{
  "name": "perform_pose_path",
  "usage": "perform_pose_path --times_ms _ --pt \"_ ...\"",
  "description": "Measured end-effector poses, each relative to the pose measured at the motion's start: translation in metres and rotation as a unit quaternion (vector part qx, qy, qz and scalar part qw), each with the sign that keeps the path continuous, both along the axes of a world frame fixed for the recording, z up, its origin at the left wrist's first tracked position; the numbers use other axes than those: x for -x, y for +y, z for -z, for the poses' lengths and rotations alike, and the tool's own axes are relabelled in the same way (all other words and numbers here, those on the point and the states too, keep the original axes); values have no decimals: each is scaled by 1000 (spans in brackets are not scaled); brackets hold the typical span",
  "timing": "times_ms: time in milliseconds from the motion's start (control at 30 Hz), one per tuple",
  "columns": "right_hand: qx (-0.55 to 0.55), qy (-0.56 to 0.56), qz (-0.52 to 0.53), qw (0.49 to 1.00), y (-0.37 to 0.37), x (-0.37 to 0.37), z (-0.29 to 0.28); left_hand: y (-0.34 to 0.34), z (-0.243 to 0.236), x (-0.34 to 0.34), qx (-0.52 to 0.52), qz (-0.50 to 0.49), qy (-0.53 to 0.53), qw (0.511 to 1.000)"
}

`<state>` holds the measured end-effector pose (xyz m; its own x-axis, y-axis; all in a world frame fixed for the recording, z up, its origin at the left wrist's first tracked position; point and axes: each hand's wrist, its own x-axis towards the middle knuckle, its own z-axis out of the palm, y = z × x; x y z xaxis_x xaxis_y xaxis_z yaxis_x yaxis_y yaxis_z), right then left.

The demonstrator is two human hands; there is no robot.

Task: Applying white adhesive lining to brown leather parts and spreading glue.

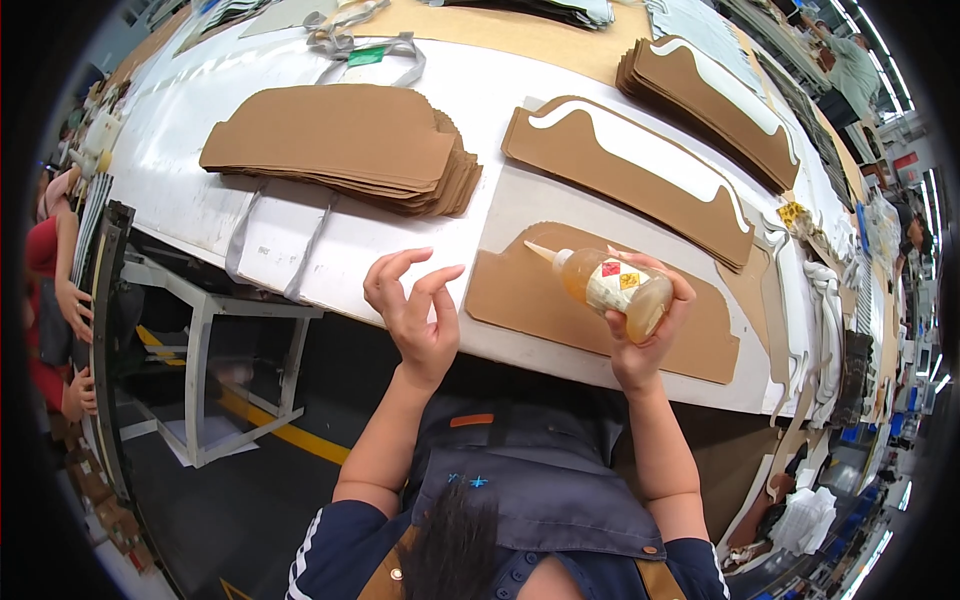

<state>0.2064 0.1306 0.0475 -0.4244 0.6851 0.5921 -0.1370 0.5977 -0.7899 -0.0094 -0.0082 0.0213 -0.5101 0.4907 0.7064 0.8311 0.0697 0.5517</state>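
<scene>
My right hand [650, 310] grips a translucent squeeze bottle [610, 287] of amber liquid with labels, tilted so its long pointed nozzle points up-left. Beneath it lies a flat brown shaped panel [510, 300] on a pale sheet near the table edge. My left hand [411, 310] is raised left of that panel, fingers curled but apart, holding nothing. Behind my hands sit a thick stack of plain brown panels [320, 130] at left and brown panels with white wavy strips [550, 135] in the middle, with another such stack [665, 85] at back right.
Grey straps [400, 55] lie at the back. White curved pieces [825, 350] line the right edge. A white metal frame [205, 350] stands below the table's left side. Another person in red [50, 250] works at far left; another [850, 70] stands at upper right.
</scene>
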Motion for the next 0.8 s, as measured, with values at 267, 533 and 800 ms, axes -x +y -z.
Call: perform_pose_path --times_ms 267,533,800 --pt "50 21 -35 998 -11 -2 -1 -1 0 -1 7 -5 8 1000" --pt "28 1 -43 999 -24 -1 -2 -2 0 0 8 -4 9 1000" --pt "10 15 -63 998 -35 16 1 -1 1 0 4 -7 14 1000"
